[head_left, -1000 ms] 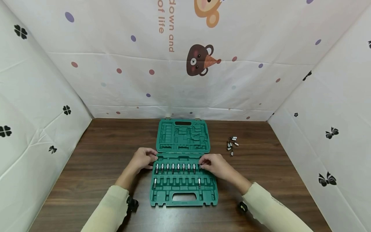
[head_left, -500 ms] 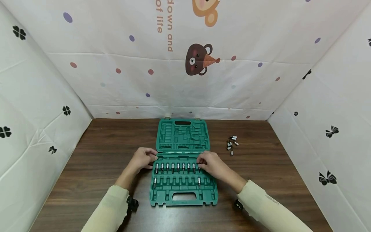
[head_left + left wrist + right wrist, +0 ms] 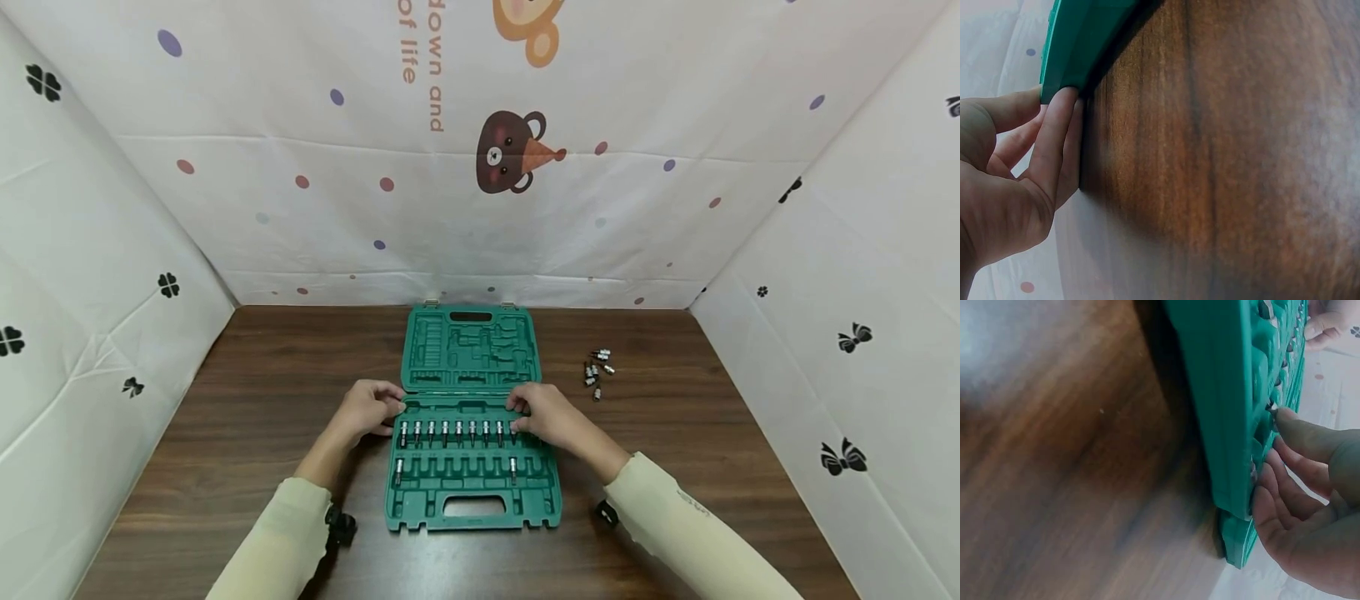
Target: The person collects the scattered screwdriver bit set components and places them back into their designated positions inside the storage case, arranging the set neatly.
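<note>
A green plastic case (image 3: pixel 418 504) lies unfolded on the table, its moulded lid (image 3: pixel 480 350) toward the back wall. My left hand (image 3: pixel 363 408) pinches the case's left rim near the hinge, thumb above and fingers along the side. In the upper row stand several silver-and-black bit sockets (image 3: pixel 459 432); the lower row holds one at the left (image 3: pixel 399 471) and one at the right (image 3: pixel 513 469). My right hand (image 3: pixel 551 414) is over the upper right corner. In the right wrist view its thumb (image 3: pixel 1300 434) touches a bit socket (image 3: pixel 1270 406) in its slot, while the fingers (image 3: pixel 1279 494) rest by the case's edge.
Several loose bit sockets (image 3: pixel 592 372) lie in a small heap on the brown wooden table (image 3: pixel 300 350), right of the lid. White patterned cloth (image 3: pixel 315 217) walls the table at the back and both sides.
My right thumb and fingers, close together at the upper row's right end, have spread apart, and the hand has shifted slightly left and back. A bit socket shows under the thumb. The left hand stays put.
</note>
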The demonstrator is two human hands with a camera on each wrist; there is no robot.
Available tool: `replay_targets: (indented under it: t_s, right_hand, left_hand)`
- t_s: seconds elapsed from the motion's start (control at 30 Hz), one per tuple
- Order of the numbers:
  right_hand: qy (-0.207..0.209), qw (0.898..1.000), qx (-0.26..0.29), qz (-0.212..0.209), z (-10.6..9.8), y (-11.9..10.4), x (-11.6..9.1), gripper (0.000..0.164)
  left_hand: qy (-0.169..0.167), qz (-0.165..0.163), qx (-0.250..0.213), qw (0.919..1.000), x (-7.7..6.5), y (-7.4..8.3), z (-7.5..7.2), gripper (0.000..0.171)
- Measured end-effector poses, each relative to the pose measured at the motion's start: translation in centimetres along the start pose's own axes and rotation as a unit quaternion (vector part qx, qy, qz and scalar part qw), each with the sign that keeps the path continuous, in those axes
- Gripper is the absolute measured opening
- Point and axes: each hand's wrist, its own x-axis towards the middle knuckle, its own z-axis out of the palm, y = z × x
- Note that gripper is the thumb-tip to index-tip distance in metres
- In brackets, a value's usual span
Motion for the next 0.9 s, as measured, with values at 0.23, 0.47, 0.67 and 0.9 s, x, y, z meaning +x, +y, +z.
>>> replay_targets:
  t_s: [0.23,0.47,0.67,0.9]
  right_hand:
    - [-0.017,1.000,0.014,0.019,-0.08,-0.14,0.59,0.019]
    - [-0.019,1.000,0.016,0.011,-0.02,-0.23,0.58,0.019]
    - [-0.015,1.000,0.020,0.007,0.02,-0.17,0.37,0.018]
    - [0.004,1.000,0.009,-0.018,0.30,0.39,-0.07,0.017]
  left_hand:
    - [-0.002,0.000,0.002,1.0000,-0.07,0.15,-0.01,0.022]
    - [0.001,0.002,0.005,1.0000,-0.24,0.13,-0.01,0.022]
    - [0.001,0.000,0.002,1.0000,-0.29,0.05,0.00,0.022]
    - [0.000,-0.002,-0.001,1.0000,-0.11,0.09,0.02,0.023]
